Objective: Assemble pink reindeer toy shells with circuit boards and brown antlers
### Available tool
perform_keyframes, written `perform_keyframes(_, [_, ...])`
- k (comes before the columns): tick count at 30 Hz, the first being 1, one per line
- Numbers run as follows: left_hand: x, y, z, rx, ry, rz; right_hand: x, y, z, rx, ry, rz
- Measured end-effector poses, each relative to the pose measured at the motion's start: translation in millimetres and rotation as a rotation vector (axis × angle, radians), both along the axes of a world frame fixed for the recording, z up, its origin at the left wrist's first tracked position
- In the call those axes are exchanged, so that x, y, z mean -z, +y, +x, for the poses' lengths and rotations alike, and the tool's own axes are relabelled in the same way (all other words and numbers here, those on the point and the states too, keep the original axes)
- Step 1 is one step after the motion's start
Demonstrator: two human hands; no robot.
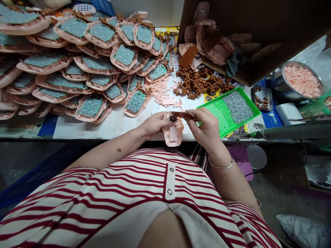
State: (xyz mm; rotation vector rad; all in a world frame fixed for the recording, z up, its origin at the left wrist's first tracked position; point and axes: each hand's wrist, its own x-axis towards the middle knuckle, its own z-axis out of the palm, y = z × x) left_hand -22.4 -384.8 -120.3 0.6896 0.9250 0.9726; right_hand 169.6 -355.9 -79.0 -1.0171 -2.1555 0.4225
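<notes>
Wears a short-sleeved top (116,186) striped white and dark red, with a pale collar (121,225), a red-edged placket (170,181) bearing two shiny buttons (169,192), and a thin silvery bangle (224,167) on the right wrist (216,155).

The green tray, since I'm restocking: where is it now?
In the head view, the green tray lies right of centre on the table, beside the right hand and just below the heaped brown pieces.

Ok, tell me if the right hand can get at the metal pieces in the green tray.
Likely yes: the metal pieces lie uncovered in the green tray beside the right hand, though that hand seems to hold a brown board.
</notes>
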Motion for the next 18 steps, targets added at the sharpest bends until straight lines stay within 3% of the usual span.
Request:
perform_keyframes(4, [-3.2, 0, -3, 0.000, 0.059, -0.041, 9.2, -7, 1, -0.076, 0.011, 0.088])
perform_keyframes(9, [-8.7, 1, -5, -0.001, 0.000, 0.035, 28.2, -24, 10, -0.196, -0.089, 0.304])
perform_keyframes(14, [-9.0, 2, -6, 0.042, -0.017, 0.086, 46.5, -34, 15, -0.227, -0.128, 0.320])
perform_keyframes(18, [-7.4, 2, -8, 0.051, -0.023, 0.132, 50.0, -36, 13, -0.238, -0.132, 0.326])
